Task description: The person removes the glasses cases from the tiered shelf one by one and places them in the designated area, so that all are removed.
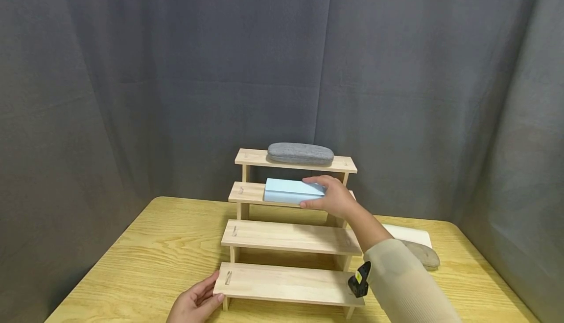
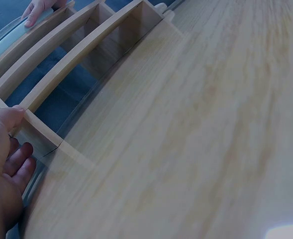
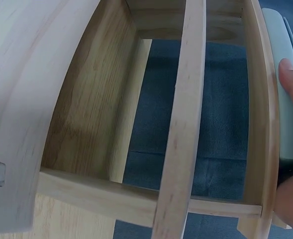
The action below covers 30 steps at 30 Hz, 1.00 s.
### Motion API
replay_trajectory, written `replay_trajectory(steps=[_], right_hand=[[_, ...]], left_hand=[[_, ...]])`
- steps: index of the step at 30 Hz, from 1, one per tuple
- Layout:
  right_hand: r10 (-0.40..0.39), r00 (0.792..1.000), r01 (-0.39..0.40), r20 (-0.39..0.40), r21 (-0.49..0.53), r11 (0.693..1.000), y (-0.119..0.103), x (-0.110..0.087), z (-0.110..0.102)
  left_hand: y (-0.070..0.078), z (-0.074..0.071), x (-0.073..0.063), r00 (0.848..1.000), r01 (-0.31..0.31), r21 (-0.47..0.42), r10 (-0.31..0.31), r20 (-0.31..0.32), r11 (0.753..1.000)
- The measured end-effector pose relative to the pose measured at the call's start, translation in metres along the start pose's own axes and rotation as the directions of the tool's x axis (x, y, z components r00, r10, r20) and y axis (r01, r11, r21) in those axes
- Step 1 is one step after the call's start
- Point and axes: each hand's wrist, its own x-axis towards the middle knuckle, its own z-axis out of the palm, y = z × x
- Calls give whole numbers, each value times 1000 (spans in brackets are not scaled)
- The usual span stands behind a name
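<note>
A wooden stepped display stand (image 1: 286, 237) with several shelves stands on the table. My right hand (image 1: 333, 198) holds a light blue glasses case (image 1: 286, 191) by its right end, thumb on the front face and fingers over the top. This case lies lengthwise on the second shelf from the top. In the right wrist view, the thumb presses the pale blue case (image 3: 280, 59) beside the shelf edge. My left hand (image 1: 196, 299) grips the left end of the lowest shelf, its thumb at the front corner. On the top shelf rests a grey fabric glasses case (image 1: 300, 153).
To the right of the stand, partly hidden by my right forearm, lie a white case (image 1: 411, 235) and a brownish-grey case (image 1: 423, 254). The light wood table (image 1: 167, 244) extends around the stand. Dark grey curtains (image 1: 211, 68) hang behind it and at both sides.
</note>
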Motion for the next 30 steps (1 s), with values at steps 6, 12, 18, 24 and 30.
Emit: replay_trajectory(steps=[6, 12, 18, 24, 30], right_hand=[[16, 1000, -16, -3, 22, 1000, 0, -3, -1], [25, 1000, -25, -17, 52, 998, 3, -9, -6], [20, 999, -17, -32, 71, 997, 7, -16, -13], [33, 998, -30, -51, 63, 998, 11, -23, -21], [52, 997, -49, -55, 53, 997, 19, -31, -29]], left_hand=[[2, 0, -1, 1000, -6, -12, 6, 4, 1000], [3, 1, -1, 1000, -2, -15, 2, 2, 1000], [2, 0, 0, 1000, 18, 1, -17, -15, 1000], [2, 0, -1, 1000, 17, 9, -17, -24, 1000], [2, 0, -2, 1000, 0, 6, 0, -14, 1000]])
